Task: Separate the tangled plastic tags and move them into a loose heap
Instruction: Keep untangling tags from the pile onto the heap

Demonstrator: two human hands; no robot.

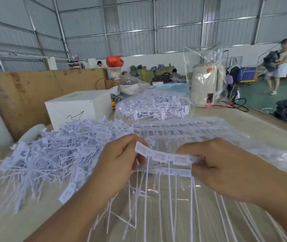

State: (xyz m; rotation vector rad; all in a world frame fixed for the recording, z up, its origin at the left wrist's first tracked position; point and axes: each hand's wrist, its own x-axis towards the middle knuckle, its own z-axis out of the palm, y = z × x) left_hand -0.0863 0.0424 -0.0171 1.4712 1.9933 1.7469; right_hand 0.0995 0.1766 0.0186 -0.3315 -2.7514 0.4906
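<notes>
Left hand [120,159] and right hand [214,165] each pinch one end of a joined strip of tags [165,155], its tails hanging toward table [183,215]. Loose heap [52,154] lies left of strip. Risk: tails snag the unseparated sheets [183,131] behind strip and drag them.

White tag strip [165,157] held aloft, loose heap [55,151] left

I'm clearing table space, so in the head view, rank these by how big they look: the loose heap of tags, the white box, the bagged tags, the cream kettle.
1. loose heap of tags, clearly largest.
2. bagged tags and white box look alike; not ranked.
3. cream kettle, smallest, though it stands farther back.
</notes>
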